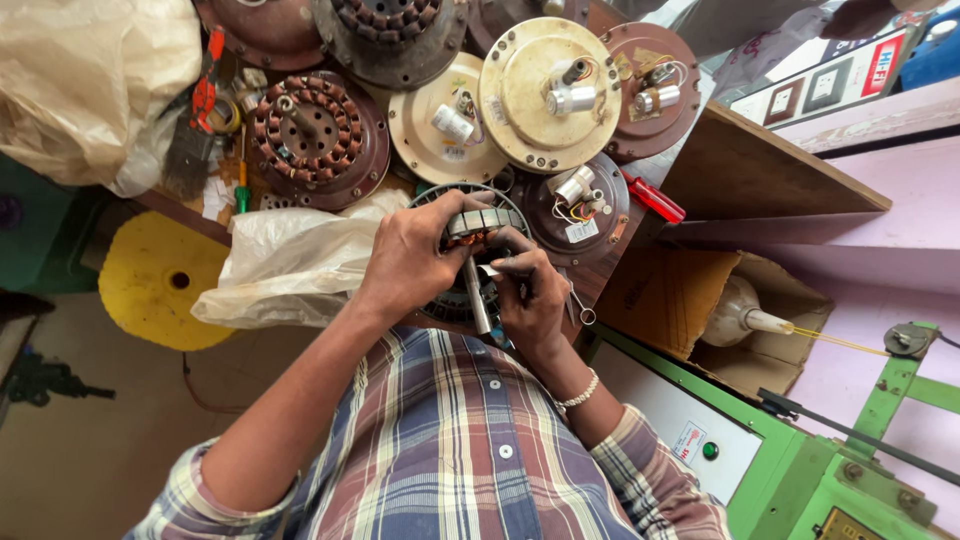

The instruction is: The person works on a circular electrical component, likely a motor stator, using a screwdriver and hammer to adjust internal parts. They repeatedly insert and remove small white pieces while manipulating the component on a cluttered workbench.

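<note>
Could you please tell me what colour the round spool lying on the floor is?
The spool is yellow, seen clearly in the head view.

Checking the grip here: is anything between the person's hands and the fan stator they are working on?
Nothing visible. The left hand grips the stator at its top edge, and the right hand rests against it beside the shaft.

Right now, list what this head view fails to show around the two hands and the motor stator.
- Motor stator: mostly covered by the left hand and right hand.
- Right hand's fingertips: curled under; any small tool there is too small to tell.
- Steel shaft: lower end hidden behind the plaid shirt.
</note>
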